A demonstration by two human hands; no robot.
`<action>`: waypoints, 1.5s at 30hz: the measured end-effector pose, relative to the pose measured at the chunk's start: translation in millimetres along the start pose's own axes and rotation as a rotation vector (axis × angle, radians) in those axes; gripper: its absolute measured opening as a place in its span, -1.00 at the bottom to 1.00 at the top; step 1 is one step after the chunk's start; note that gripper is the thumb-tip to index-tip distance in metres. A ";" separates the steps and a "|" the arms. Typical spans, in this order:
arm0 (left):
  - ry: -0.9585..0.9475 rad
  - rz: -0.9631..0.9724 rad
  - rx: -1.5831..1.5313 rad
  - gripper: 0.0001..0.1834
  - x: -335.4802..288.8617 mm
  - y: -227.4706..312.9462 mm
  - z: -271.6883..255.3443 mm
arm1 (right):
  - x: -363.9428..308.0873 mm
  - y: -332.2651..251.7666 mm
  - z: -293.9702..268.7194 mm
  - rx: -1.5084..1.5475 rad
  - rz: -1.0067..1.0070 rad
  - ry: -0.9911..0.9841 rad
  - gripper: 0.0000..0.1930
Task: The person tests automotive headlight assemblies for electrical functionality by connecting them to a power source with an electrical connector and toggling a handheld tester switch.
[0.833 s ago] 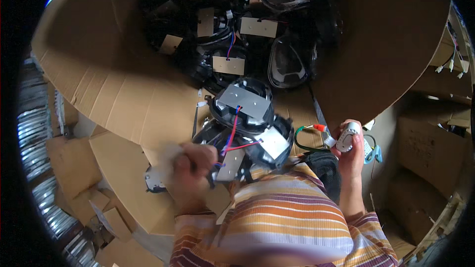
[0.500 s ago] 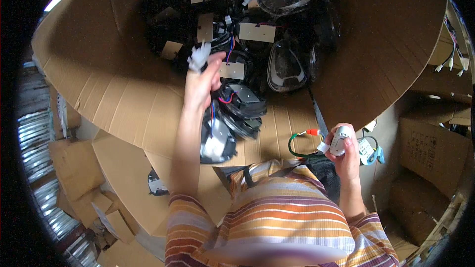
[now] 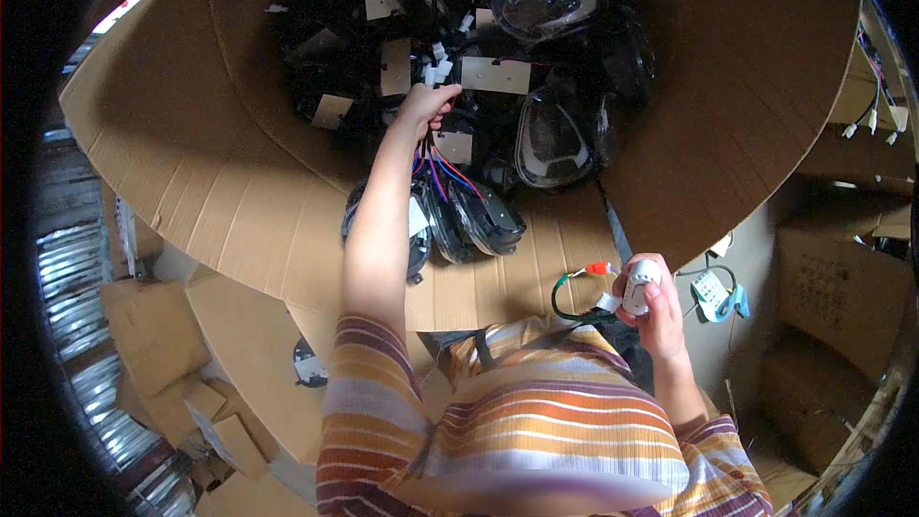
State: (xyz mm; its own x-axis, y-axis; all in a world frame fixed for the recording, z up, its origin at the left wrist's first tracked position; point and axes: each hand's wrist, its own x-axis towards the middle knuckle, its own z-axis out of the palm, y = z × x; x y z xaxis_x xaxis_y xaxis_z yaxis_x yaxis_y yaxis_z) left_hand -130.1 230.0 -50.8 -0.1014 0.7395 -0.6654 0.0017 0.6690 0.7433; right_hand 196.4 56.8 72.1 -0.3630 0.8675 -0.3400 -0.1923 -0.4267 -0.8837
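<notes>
My left hand (image 3: 428,113) is closed round a bundle of wires, with white plug connectors (image 3: 437,70) sticking out past the fingers. From these wires, several dark lamp-like units in clear housings (image 3: 490,222) hang over the near cardboard flap. Low on the right, my right hand (image 3: 662,318) grips a small white handheld device (image 3: 640,289), thumb on its face. Just left of it is a green-sleeved cable (image 3: 558,299) with an orange-red connector (image 3: 599,269); whether it joins the device I cannot tell.
A big cardboard box (image 3: 239,163) opens in front of me, heaped with similar lamp units (image 3: 555,134) and pale tags (image 3: 496,75). Flattened cartons (image 3: 153,335) lie at left. A white multi-socket block (image 3: 709,293) with a blue strap is on the floor at right, before more cartons (image 3: 842,278).
My left hand has moved farther into the box and slightly right, drawing the wires taut. The hanging units have shifted right. My right hand with the white device has moved slightly left and nearer.
</notes>
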 end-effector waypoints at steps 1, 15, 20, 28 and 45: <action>0.082 0.007 0.059 -0.75 9.1 -8.4 -9.3 | 0.2 1.0 1.8 0.002 -0.001 -0.002 -0.72; 0.423 0.570 0.035 -0.93 -88.0 -36.5 -5.0 | 2.9 1.2 8.0 -0.149 0.049 -0.098 -0.74; 0.379 0.904 0.189 -0.70 -121.8 -44.3 6.6 | 1.6 1.3 18.2 -0.139 0.117 -0.117 -0.77; 0.135 1.133 0.487 -0.50 -175.4 -53.5 42.9 | 1.8 5.6 39.6 -0.260 0.029 -0.182 -0.61; -0.118 1.093 0.741 -0.60 -210.5 -59.3 58.1 | 7.4 0.4 44.4 -0.069 0.024 -0.098 -0.60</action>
State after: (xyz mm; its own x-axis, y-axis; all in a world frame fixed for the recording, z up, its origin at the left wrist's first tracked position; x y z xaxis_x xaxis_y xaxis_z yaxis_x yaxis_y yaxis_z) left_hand -51.0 39.0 41.2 0.3855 0.8967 0.2175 0.5695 -0.4167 0.7085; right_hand 153.2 51.7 83.5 -0.4546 0.8269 -0.3310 -0.1209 -0.4255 -0.8969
